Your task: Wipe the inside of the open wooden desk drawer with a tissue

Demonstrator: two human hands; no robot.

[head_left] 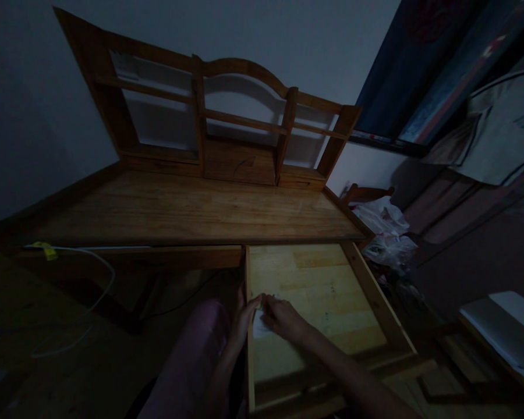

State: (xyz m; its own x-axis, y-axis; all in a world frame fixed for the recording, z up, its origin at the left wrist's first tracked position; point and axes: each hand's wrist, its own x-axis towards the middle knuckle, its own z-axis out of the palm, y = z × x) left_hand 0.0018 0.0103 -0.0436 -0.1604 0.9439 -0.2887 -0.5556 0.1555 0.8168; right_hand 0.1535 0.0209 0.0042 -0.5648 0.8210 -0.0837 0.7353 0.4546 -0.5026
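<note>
A wooden drawer [314,291] is pulled out from the right side of the desk, its pale bottom bare around my hands. My right hand [286,319] reaches into it with fingers closed on a white cloth [260,327], possibly a tissue, held by the drawer's left side wall. Parts of the cloth show below and behind the fingers. My left hand [243,317] grips that same side wall from outside, thumb over the top edge near my right fingertips. Its other fingers are mostly hidden.
The desk top [209,203] carries a wooden hutch [244,122] against the wall. A white cable [109,279] with a yellow tag hangs at left. Plastic bags [382,218] sit beside the desk. A silver-white flat object [506,326] lies at right.
</note>
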